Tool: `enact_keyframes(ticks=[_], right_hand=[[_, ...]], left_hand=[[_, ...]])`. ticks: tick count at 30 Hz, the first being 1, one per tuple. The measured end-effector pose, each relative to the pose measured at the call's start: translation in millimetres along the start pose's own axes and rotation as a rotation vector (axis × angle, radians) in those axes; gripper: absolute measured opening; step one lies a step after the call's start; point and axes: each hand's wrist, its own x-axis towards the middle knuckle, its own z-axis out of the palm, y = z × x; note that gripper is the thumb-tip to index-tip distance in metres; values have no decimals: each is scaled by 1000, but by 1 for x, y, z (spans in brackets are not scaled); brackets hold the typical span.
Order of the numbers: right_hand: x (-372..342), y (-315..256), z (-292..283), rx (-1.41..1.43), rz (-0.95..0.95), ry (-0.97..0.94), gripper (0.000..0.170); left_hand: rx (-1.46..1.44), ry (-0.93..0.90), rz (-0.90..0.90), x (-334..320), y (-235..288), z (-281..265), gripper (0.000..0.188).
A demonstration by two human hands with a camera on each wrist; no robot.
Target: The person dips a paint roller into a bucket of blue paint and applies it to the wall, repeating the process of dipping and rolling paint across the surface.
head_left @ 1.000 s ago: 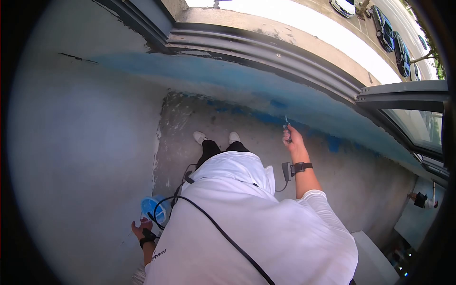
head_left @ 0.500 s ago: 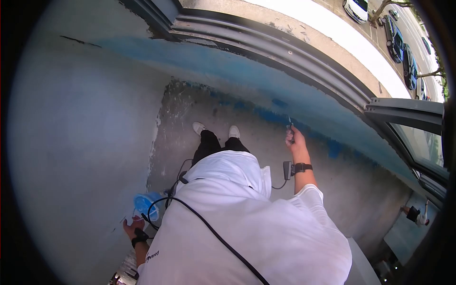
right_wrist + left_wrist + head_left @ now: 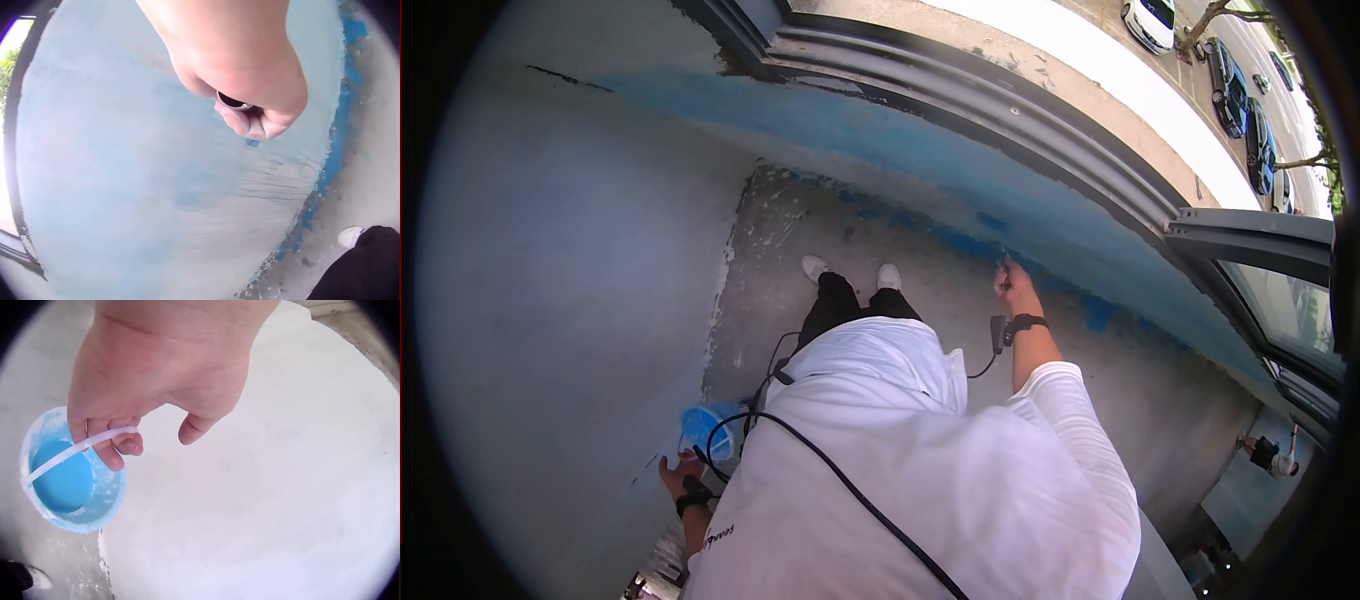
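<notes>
Holding with the left hand (image 3: 162, 369) the white handle (image 3: 59, 460) of a bucket (image 3: 114, 500), by fingers (image 3: 111, 457) curled round it, with the thumb (image 3: 195, 428) standing apart. Place of the bucket: just below the left hand, low at the person's left side, near a pale wall (image 3: 262, 500). Inside the bucket, bright blue paint (image 3: 65, 484), with whitish marks on the inner side. Gripping with the right hand (image 3: 250, 69) a tool (image 3: 232, 100), by fingers closed round it. Visible from the right wrist, only a round hollow end of the tool, dark inside. Cannot tell the kind of this tool, nor whether touching the surface ahead or apart from it. In front of the right hand, a low blue wall (image 3: 125, 187), unevenly coloured, with thin dark streaks (image 3: 275, 187) near its lower edge. Along its foot, a broken strip of stronger blue (image 3: 334, 150), next to the grey floor (image 3: 378, 125). Between both arms, a white shirt (image 3: 940, 450), with a black cable (image 3: 840, 480) across it; farther forward, black trousers (image 3: 832, 303) and white shoes (image 3: 888, 276). Above the blue wall, a grey window frame (image 3: 1020, 125), and outside, parked cars (image 3: 1226, 90). Far at the right, another person (image 3: 1280, 460), small in view.
</notes>
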Motion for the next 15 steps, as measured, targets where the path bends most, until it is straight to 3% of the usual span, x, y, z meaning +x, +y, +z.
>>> enact_keyframes(ticks=[5, 8, 11, 13, 15], right_hand=[[-7, -12, 2, -22, 41, -76, 20], [-73, 4, 7, -63, -66, -35, 16], [-131, 25, -1, 9, -115, -111, 15], [-156, 37, -5, -153, -306, -89, 15], [-158, 37, -4, -169, -319, -81, 14]], left_hand=[[-22, 35, -15, -2, 2, 18, 51], [-80, 39, 5, 4, -7, 26, 50], [-33, -28, 28, 5, -9, 23, 47], [-60, -14, -2, 15, -1, 19, 44], [-23, -10, 22, 10, 1, 23, 45]])
